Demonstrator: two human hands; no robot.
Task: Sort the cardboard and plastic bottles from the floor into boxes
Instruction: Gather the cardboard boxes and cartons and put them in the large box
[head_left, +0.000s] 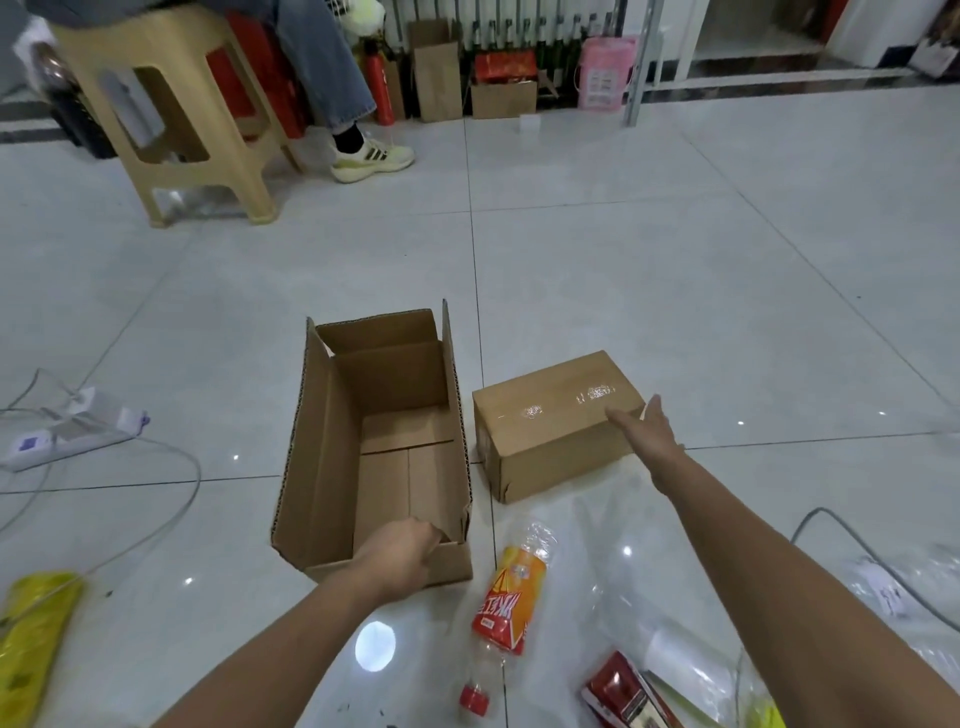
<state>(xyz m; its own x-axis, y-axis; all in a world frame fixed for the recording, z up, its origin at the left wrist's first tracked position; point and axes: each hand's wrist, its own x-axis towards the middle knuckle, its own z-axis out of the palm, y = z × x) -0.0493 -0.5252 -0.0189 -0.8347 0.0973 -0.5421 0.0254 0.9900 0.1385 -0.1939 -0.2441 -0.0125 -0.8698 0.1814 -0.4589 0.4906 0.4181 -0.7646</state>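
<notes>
Head view: left fingers (427, 538) grip near flap of open box (319, 467), bottle (511, 597) beside.

One wide-angle view, worn on the person's head, faces forward and down at the tiled floor (623, 270). The left hand (402, 551) and right hand (649, 431) show close, arms running off the bottom edge. The open box (322, 441) lies mid-frame, with a stool (156, 36) far off at top left.

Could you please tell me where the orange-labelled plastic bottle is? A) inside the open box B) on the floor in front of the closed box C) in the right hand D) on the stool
B: the bottle lies on its side on the floor, in front of the closed box and beside the open box, untouched.
</notes>
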